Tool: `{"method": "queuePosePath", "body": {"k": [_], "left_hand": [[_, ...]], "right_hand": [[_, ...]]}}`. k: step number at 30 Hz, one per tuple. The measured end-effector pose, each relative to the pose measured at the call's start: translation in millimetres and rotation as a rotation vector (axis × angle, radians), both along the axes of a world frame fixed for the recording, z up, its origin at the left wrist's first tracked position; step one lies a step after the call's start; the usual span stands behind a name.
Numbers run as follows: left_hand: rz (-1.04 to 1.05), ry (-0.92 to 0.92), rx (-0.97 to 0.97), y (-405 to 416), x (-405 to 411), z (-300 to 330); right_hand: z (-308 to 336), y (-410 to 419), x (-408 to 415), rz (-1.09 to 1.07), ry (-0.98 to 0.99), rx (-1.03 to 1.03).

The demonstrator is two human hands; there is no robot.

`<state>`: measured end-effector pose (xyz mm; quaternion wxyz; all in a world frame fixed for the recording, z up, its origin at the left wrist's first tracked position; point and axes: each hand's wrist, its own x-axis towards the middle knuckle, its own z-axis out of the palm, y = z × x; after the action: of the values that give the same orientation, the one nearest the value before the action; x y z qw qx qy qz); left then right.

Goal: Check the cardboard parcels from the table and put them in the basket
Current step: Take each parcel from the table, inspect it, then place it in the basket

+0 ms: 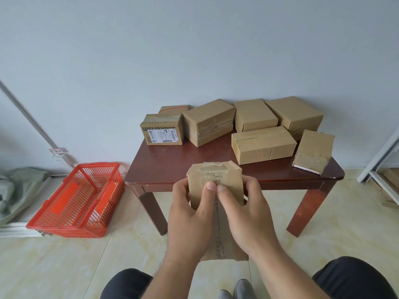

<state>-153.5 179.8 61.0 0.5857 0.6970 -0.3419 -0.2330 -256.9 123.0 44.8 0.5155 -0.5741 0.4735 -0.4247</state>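
- You are gripping a taped cardboard parcel (216,182) in both hands, holding it above the floor in front of the dark wooden table (172,160).
- Your left hand (192,214) and right hand (246,214) are wrapping its sides, thumbs pressing the taped seam.
- Seven more parcels, one of them the labelled parcel (162,130), are sitting on the table.
- The red basket (75,201) is sitting on the floor just left of the table.

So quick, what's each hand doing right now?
Left hand: holding the taped brown cardboard parcel, fingers curled round it.
Right hand: holding the same parcel.
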Motion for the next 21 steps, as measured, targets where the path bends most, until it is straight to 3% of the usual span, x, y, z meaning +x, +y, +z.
{"method": "queuePosePath", "body": {"k": [21], "left_hand": [[0.006, 0.190, -0.062, 2.9, -8.9, 1.9]], "right_hand": [[3.1, 7.0, -2.6, 0.048, -0.021, -0.003]]}}
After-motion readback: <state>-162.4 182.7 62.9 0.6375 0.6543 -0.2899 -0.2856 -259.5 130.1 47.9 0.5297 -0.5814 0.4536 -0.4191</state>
